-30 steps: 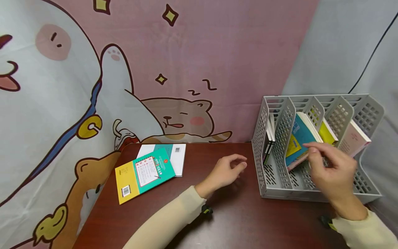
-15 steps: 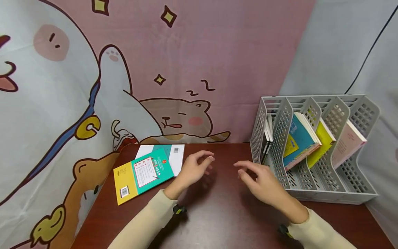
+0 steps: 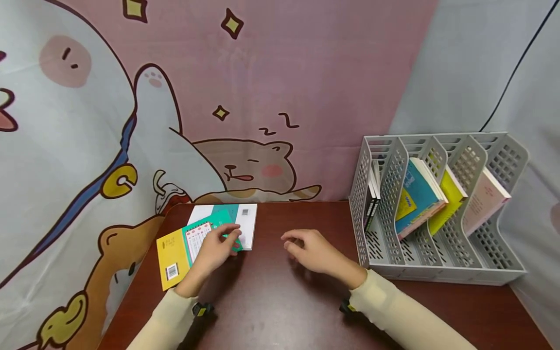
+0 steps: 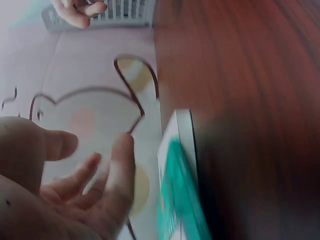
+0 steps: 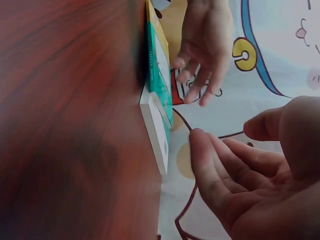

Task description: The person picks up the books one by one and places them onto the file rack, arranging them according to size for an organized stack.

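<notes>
A yellow and green book (image 3: 170, 245) lies slanted over a white book (image 3: 248, 221) at the table's left. Above the green part hovers my left hand (image 3: 216, 250), its fingers loosely bent and holding nothing. In the left wrist view, a gap shows between that hand (image 4: 85, 185) and the green cover (image 4: 180, 195). Over the bare wood right of the books is my right hand (image 3: 312, 250), fingers relaxed with nothing in them. The right wrist view shows its thumb and fingers (image 5: 215, 170) apart, with both books beyond.
A grey file rack (image 3: 442, 273) stands at the right. Its slots hold black-and-white books (image 3: 372, 199), a blue book (image 3: 417, 187), a yellow-green book (image 3: 447, 201) and a pink book (image 3: 485, 201). A cartoon cloth (image 3: 332, 87) hangs behind the brown table (image 3: 280, 311).
Both hands have moved left. The left hand has come over the green book, and the right hand has left the rack for the table's middle. The books stay in place.
</notes>
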Demonstrator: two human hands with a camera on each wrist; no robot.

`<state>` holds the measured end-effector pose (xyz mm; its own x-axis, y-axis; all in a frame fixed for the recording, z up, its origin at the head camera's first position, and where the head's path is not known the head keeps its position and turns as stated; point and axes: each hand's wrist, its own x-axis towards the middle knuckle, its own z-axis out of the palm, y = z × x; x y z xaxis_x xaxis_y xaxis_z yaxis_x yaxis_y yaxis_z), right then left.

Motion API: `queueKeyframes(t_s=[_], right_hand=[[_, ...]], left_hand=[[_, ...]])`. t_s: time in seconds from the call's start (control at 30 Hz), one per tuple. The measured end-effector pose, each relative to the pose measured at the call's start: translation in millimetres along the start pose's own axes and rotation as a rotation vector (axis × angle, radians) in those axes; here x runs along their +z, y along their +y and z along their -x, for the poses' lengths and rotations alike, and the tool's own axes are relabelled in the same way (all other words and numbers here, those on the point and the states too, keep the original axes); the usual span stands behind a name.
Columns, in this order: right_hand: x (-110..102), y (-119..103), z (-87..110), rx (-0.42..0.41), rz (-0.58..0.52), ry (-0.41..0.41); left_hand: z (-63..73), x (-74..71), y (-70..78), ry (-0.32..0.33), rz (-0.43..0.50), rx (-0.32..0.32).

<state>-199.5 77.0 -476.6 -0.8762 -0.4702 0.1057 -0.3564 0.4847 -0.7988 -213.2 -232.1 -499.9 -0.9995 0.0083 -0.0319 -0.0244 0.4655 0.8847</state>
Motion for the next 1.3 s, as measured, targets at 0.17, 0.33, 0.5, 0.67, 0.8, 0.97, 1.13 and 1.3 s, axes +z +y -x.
queueKeyframes(t_s=[0.17,0.33,0.5,0.67,0.8,0.97,1.13,1.3], right_hand=[[13,-10,-28.7,-0.004,0.023,-0.063],[31,-18,-59.6,-0.017,0.061,-0.114],[57,-23,-86.0,-0.013,0.146,-0.108],[82,-30,-100.8,0.034,0.157,-0.140],[97,-35,-108.8,0.044,0.166,-0.145],[115,-39,-117.2,0.060,0.201,-0.114],[132,-40,-120.7,0.125,0.282,-0.075],[154,-14,-129.0,0.135,0.334,-0.011]], left_hand=[[11.7,-33.0,-16.7,0.085,-0.121,-0.096],[19.0,-59.7,-32.2,0.133,-0.139,-0.166],[20.1,-81.9,-53.9,0.192,-0.191,-0.241],[26.4,-108.8,-74.1,0.273,-0.342,-0.343],[31.8,-126.4,-84.3,0.322,-0.385,-0.379],[38.4,-137.2,-91.8,0.328,-0.365,-0.407],[43.6,-141.2,-99.0,0.317,-0.385,-0.433],[44.5,-145.8,-104.4,0.277,-0.424,-0.453]])
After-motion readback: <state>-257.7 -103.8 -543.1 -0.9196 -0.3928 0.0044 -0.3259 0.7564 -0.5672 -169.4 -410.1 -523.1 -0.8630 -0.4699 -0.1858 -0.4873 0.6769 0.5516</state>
